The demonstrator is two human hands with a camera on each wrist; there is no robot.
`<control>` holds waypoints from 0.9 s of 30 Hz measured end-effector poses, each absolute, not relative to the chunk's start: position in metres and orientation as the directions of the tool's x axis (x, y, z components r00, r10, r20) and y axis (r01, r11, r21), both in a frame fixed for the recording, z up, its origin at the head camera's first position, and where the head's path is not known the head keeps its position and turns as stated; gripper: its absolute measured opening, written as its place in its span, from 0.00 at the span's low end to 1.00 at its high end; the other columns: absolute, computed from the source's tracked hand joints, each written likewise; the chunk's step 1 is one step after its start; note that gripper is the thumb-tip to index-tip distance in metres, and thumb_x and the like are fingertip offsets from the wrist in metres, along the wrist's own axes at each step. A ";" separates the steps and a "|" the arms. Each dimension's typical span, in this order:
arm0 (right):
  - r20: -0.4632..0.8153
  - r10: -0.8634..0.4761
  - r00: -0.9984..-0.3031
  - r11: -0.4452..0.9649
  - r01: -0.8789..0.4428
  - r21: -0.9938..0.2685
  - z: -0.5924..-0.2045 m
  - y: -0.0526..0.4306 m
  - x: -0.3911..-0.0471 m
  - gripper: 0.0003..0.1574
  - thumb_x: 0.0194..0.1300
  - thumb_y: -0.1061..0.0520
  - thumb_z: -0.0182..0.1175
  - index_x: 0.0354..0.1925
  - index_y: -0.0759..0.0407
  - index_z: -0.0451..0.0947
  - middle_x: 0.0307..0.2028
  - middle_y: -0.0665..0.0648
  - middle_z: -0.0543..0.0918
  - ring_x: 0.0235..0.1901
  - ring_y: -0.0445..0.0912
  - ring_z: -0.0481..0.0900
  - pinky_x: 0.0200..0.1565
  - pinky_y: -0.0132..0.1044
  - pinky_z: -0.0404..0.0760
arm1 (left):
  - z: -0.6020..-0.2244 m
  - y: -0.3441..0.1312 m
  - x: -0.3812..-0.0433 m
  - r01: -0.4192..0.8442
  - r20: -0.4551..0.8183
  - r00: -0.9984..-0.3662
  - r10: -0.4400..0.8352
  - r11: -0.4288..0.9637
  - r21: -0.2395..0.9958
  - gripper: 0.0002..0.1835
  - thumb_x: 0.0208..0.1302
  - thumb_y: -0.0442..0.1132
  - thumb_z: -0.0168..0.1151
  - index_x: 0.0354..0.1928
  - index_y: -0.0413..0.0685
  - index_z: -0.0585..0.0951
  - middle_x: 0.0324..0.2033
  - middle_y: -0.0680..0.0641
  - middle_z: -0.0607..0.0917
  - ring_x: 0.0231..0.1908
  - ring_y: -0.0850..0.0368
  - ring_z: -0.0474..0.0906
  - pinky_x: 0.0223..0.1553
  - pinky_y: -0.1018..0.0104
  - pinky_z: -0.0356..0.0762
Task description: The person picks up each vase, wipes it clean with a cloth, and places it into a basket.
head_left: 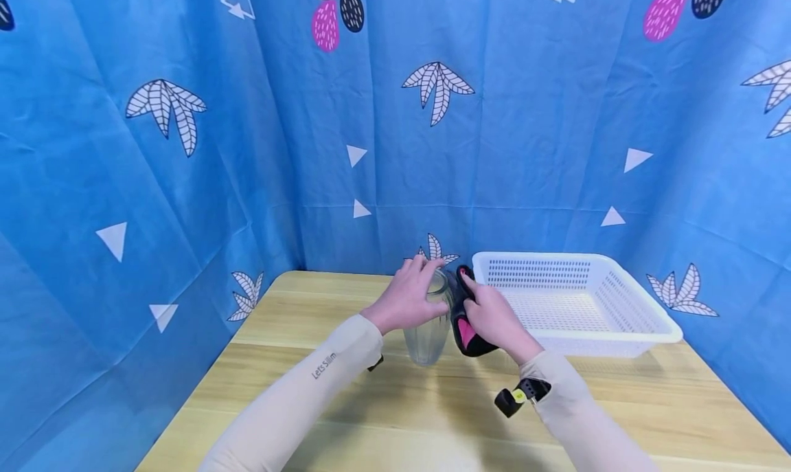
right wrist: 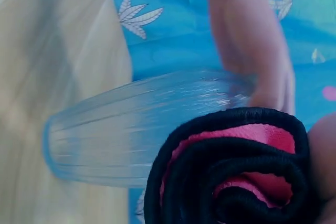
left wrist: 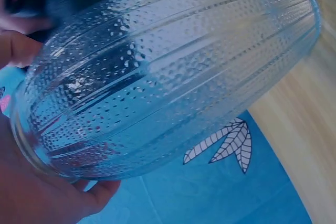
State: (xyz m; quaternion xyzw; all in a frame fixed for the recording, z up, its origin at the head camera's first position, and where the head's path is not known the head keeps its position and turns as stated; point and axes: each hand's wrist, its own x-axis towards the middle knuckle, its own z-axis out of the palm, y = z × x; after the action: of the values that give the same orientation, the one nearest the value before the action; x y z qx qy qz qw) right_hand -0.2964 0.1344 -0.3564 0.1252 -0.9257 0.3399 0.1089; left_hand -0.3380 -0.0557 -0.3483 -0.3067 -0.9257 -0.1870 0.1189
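Observation:
My left hand [head_left: 408,297] grips a clear glass vase [head_left: 426,340] near its mouth, with thumb and fingers spread around the neck. Vertical ribs and rows of small raised dots cover the glass [left wrist: 173,77], and its narrower base points down at the table. Just right of it, my right hand [head_left: 494,319] holds a rolled-up black cloth with pink lining [head_left: 462,310]. Seen end-on in the right wrist view, the roll [right wrist: 176,182] is a spiral of thick black edges with pink between the layers. It overlaps the upper part of the vase there.
A white perforated plastic basket [head_left: 618,336] stands at the back right of the wooden table [head_left: 346,424], close behind my right hand. Blue patterned curtain [head_left: 395,163] hangs around the table's back and sides.

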 end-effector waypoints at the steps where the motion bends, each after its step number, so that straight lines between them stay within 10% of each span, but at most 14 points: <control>1: 0.299 -0.158 -0.941 0.740 -0.313 -0.595 -0.352 0.133 -0.295 0.37 0.68 0.64 0.49 0.74 0.65 0.61 0.56 0.73 0.80 0.27 0.50 0.75 0.35 0.43 0.75 | -0.349 -0.055 -0.338 0.613 0.339 -0.782 0.523 0.742 0.270 0.44 0.56 0.55 0.66 0.75 0.56 0.63 0.53 0.49 0.71 0.53 0.52 0.66 0.52 0.56 0.69; 10: 0.274 -0.185 -0.944 0.810 -0.304 -0.502 -0.366 0.126 -0.302 0.38 0.69 0.65 0.50 0.74 0.75 0.55 0.56 0.77 0.78 0.49 0.59 0.82 0.49 0.53 0.79 | -0.355 -0.053 -0.343 0.638 0.400 -0.754 0.522 0.728 0.253 0.46 0.60 0.66 0.65 0.75 0.55 0.62 0.57 0.49 0.72 0.57 0.50 0.68 0.56 0.52 0.70; 20: 0.200 -0.223 -0.954 0.846 -0.291 -0.447 -0.418 0.121 -0.306 0.34 0.66 0.66 0.54 0.67 0.81 0.62 0.39 0.72 0.85 0.34 0.56 0.85 0.37 0.51 0.81 | -0.356 -0.055 -0.347 0.664 0.406 -0.739 0.537 0.681 0.308 0.42 0.62 0.60 0.65 0.74 0.51 0.63 0.61 0.49 0.72 0.59 0.51 0.67 0.61 0.51 0.69; 27: 0.107 -0.249 -0.962 0.861 -0.271 -0.430 -0.439 0.119 -0.305 0.32 0.66 0.64 0.55 0.63 0.83 0.67 0.43 0.74 0.84 0.36 0.58 0.85 0.38 0.52 0.80 | -0.359 -0.055 -0.342 0.586 0.350 -0.805 0.479 0.736 0.339 0.44 0.59 0.63 0.60 0.74 0.55 0.62 0.50 0.50 0.64 0.51 0.54 0.62 0.46 0.58 0.74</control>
State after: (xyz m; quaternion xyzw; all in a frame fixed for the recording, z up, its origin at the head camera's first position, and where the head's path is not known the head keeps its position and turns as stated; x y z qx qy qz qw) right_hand -0.3054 0.1193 -0.4391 0.1349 -0.9644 0.2263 0.0239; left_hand -0.3424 -0.0555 -0.3592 -0.2881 -0.9240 -0.2209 0.1206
